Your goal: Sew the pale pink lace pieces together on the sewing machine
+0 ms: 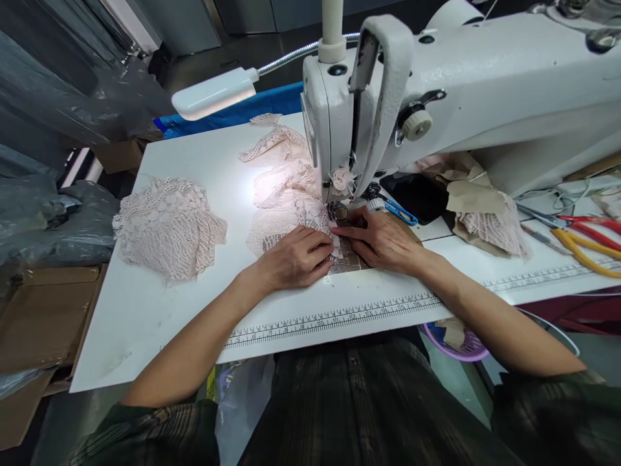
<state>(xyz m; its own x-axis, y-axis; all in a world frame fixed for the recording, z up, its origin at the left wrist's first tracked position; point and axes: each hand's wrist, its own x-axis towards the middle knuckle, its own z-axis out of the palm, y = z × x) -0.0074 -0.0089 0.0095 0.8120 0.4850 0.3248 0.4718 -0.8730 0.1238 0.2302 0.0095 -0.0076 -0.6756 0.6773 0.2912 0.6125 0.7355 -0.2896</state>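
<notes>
White and flat, the table [116, 310] has a ruler strip [334, 319] along its near edge. A big white sewing machine [466, 84] stands at the far right, and its front end hides some of what is behind it. A small flower [342, 180] is on the machine, just above the needle spot. A white lamp [213, 94] shines from the far side. At the left sits a pile of lace [169, 226]. On the right are a black thing [420, 194], a blue tool [400, 210], brown paper [475, 197] with more lace, and scissors [589, 252] with yellow handles. A purple basket [468, 349] is below the near edge.

The left hand [298, 255] lies palm down with its fingers bent and close together, resting on the pale pink lace piece [286, 184]. The right hand [385, 239] has its pointing finger out toward the left, with the other fingers curled under and small gaps between them. It touches the lace's right edge; I cannot tell if either hand is pinching it.

The lace piece goes from under the left fingers to the far side, just left of the machine. Its right edge is by the needle spot, between the two hands.
</notes>
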